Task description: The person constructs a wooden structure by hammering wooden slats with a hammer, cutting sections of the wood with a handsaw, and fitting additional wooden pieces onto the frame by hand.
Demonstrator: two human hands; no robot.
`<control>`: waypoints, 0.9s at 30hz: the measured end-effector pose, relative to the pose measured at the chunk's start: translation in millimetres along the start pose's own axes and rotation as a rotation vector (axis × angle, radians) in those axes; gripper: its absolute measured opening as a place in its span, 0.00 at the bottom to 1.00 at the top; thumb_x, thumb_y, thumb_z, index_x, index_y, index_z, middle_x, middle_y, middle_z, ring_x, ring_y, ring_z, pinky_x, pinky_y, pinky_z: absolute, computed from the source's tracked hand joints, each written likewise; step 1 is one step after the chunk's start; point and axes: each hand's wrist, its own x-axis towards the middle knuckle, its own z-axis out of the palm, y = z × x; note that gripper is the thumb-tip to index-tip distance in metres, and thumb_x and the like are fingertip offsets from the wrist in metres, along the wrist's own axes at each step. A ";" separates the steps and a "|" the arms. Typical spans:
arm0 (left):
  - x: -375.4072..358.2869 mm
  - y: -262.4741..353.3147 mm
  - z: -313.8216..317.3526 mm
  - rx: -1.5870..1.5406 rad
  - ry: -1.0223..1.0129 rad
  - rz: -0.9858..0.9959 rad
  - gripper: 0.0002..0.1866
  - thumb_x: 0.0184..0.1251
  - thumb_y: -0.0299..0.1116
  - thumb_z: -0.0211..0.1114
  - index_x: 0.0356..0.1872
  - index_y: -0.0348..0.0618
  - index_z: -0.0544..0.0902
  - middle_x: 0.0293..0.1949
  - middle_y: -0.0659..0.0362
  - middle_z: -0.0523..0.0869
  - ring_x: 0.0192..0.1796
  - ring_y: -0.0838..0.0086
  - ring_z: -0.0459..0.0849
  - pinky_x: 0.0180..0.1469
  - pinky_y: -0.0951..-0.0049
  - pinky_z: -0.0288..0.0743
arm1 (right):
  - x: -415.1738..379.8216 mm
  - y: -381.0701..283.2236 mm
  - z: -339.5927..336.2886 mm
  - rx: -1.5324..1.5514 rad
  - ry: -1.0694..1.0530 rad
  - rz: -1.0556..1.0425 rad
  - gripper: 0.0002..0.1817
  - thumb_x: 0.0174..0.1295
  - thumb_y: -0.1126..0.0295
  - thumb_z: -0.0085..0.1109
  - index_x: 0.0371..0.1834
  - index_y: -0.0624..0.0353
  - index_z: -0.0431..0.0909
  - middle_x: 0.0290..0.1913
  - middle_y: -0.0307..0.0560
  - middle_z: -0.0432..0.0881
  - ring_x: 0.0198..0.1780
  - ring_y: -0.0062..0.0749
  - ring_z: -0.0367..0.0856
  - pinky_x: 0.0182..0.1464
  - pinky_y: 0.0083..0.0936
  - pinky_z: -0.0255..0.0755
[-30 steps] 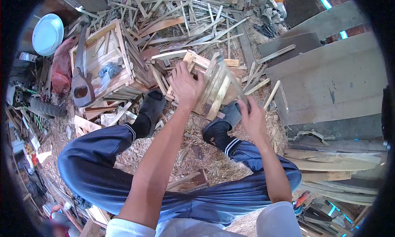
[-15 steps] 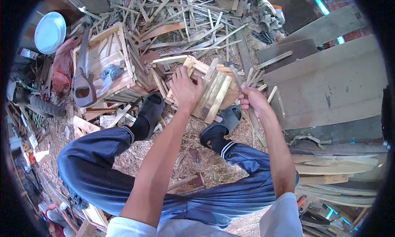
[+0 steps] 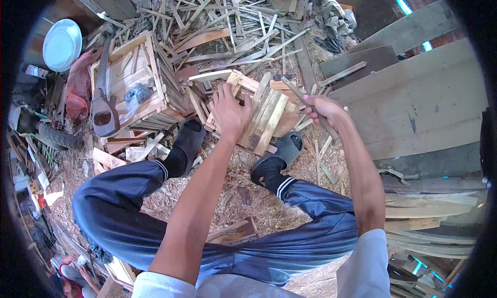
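Between my feet stands a small slatted wooden crate (image 3: pixel 273 123) of pale boards, tilted in the view. My left hand (image 3: pixel 231 110) lies over its left side, the fingers bent onto a top slat (image 3: pixel 233 78) and the thumb spread to the right. To the right of the crate, my right hand (image 3: pixel 325 112) is closed around a long, narrow, greyish-brown wooden stick (image 3: pixel 295 90). One end of the stick points up and left over the crate's right edge; the other comes out below my palm. A dark gap shows between the slats beside my left thumb.
A larger wooden crate (image 3: pixel 129 65) holds a hand saw (image 3: pixel 105 112) across its edge and a blue plastic bag (image 3: pixel 139 92). Loose wood strips (image 3: pixel 248 44) pile up behind. Large boards (image 3: pixel 414 101) lean at right. Another person (image 3: pixel 75 277) sits at lower left.
My right hand has moved up and slightly right with the stick, which now lies more slanted. My left hand stays on the small crate.
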 end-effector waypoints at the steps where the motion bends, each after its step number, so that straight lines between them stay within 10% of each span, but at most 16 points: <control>1: -0.1 -2.3 2.8 0.004 0.004 -0.003 0.24 0.57 0.43 0.66 0.49 0.38 0.74 0.51 0.49 0.78 0.54 0.55 0.76 0.57 0.55 0.64 | -8.6 -2.8 -5.4 0.010 -0.153 -0.059 0.18 0.78 0.57 0.42 0.51 0.59 0.75 0.23 0.28 0.66 0.20 0.11 0.58 0.20 0.13 0.56; 15: -0.5 -2.4 4.3 -0.001 0.033 0.024 0.24 0.57 0.43 0.66 0.50 0.39 0.73 0.50 0.50 0.78 0.54 0.53 0.76 0.56 0.53 0.65 | -2.6 -0.3 -16.7 -0.060 -0.121 -0.035 0.17 0.79 0.58 0.39 0.49 0.60 0.74 0.23 0.29 0.63 0.18 0.12 0.55 0.17 0.14 0.51; 20: -2.1 -5.9 2.9 0.048 0.038 0.007 0.27 0.58 0.46 0.67 0.52 0.38 0.74 0.50 0.49 0.79 0.55 0.54 0.76 0.55 0.53 0.67 | -15.2 0.1 -42.1 0.144 -0.422 -0.077 0.18 0.79 0.57 0.40 0.51 0.58 0.75 0.22 0.29 0.64 0.18 0.11 0.55 0.16 0.13 0.50; 27: 1.0 -5.9 8.7 0.057 0.046 0.032 0.27 0.58 0.46 0.67 0.52 0.38 0.74 0.48 0.50 0.80 0.53 0.54 0.77 0.53 0.54 0.68 | 13.5 0.3 -26.9 -0.028 -0.020 0.019 0.19 0.79 0.55 0.40 0.52 0.59 0.74 0.22 0.28 0.63 0.17 0.10 0.51 0.15 0.13 0.48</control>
